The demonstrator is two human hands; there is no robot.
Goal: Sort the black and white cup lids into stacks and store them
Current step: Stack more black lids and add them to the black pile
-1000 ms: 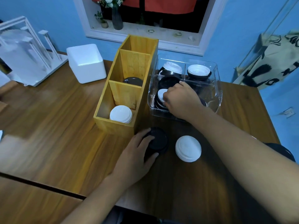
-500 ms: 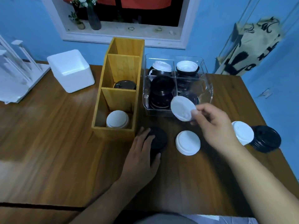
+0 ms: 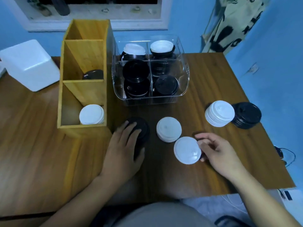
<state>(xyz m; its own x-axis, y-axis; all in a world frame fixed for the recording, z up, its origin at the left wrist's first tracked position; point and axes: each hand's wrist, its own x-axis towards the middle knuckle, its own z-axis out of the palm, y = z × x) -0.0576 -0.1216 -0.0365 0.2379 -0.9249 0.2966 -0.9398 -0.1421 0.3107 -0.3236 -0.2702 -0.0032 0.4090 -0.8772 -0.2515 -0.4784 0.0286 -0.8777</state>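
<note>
My right hand (image 3: 218,151) holds a single white lid (image 3: 187,150) by its rim, just in front of a short white lid stack (image 3: 168,129) on the table. My left hand (image 3: 123,148) rests flat on a black lid stack (image 3: 142,128) beside it. A clear divided bin (image 3: 185,74) behind them holds mixed black and white lids. The wooden organizer (image 3: 85,126) has white lids (image 3: 91,114) in its near compartment and black lids (image 3: 93,74) in the middle one. A taller white stack (image 3: 219,113) and a black stack (image 3: 247,115) stand at the right.
A white foam box (image 3: 29,63) sits at the back left of the wooden table (image 3: 205,169). The table's right edge runs close past the black stack. A windowsill (image 3: 98,25) and blue wall lie behind the organizer.
My right hand has lifted a white lid out of the clear bin and brought it down toward me, next to the white stack. My left hand has stayed on the black stack.
</note>
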